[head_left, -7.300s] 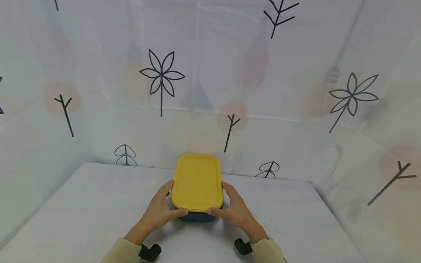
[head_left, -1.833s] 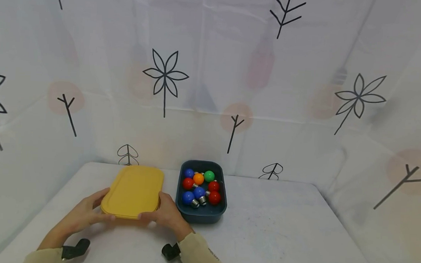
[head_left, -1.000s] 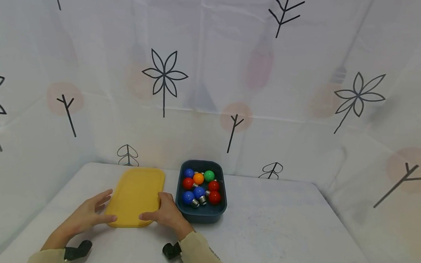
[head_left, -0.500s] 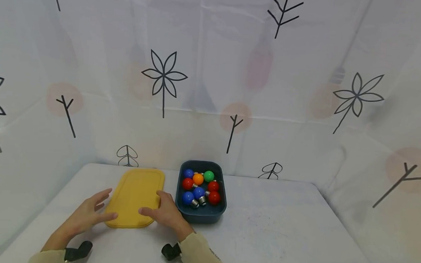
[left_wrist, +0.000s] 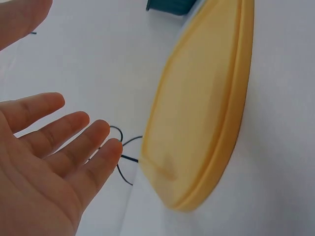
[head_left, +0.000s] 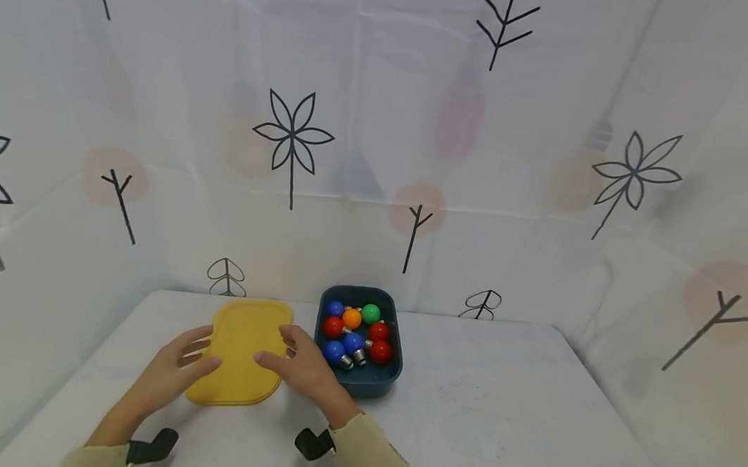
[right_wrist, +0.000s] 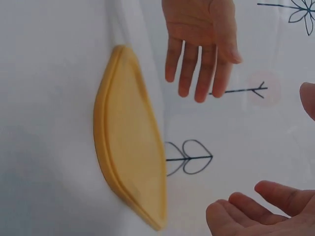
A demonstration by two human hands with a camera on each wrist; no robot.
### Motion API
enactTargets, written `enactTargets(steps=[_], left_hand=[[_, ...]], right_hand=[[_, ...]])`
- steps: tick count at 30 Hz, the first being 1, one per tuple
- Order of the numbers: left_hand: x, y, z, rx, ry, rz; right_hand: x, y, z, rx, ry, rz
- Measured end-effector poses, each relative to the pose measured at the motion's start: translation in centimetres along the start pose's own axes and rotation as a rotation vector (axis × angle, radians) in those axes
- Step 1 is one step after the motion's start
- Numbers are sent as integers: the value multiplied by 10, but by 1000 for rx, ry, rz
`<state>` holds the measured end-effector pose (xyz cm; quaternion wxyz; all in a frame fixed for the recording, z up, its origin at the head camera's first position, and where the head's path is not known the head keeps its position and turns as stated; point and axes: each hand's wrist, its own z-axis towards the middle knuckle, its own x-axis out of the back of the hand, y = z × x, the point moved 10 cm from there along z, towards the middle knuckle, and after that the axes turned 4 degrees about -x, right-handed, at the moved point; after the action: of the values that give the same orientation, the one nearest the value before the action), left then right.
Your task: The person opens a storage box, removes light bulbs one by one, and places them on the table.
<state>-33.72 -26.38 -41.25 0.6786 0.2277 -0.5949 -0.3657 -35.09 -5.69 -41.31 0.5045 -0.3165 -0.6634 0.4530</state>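
A yellow lid [head_left: 244, 346] lies flat on the left part of the white table. My left hand [head_left: 172, 374] hovers over its left side, and in the left wrist view that hand's fingers [left_wrist: 81, 147] are spread and hold nothing. My right hand [head_left: 306, 364] is above the lid's right edge, apart from it, its fingers relaxed. The right wrist view shows the lid [right_wrist: 130, 137] with both hands off it. Just right of my right hand stands a dark blue container [head_left: 359, 388], uncovered. Inside lie several coloured light bulbs [head_left: 380, 352], red, blue, green and orange, with metal screw bases.
The white table [head_left: 498, 409] stretches to the right of the container. A patterned cloth [head_left: 373, 240] with plant drawings hangs behind the table and along its sides. A black strap mount [head_left: 153, 448] sits on each wrist.
Earlier the lid covered the container; both hands carried it left and laid it on the table. In the last half second, both hands have risen off it.
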Motion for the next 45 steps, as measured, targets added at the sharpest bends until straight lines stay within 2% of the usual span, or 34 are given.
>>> enactTargets(steps=[7,13,18,25,31,34,40,45], left_hand=[[-10,25,0,-102,1,-54],[-29,46,-3,-170,-21,-110],[-45,57,-3,-200,-33,-143],[-65,66,-3,-214,-72,-171],[-85,70,0,-162,-117,-177],[-94,74,4,-150,-114,-202],[-112,82,12,-169,-124,-249],[-123,87,18,-171,-111,-279]], right_hand=[[20,-3,-6,90,27,-42],[45,0,-14,151,75,-165],[60,5,-22,218,49,-255],[83,13,-24,255,52,-286],[91,17,-22,304,13,-376],[95,17,-21,318,4,-407],[101,20,-19,337,-26,-497],[109,25,-15,331,-26,-517]])
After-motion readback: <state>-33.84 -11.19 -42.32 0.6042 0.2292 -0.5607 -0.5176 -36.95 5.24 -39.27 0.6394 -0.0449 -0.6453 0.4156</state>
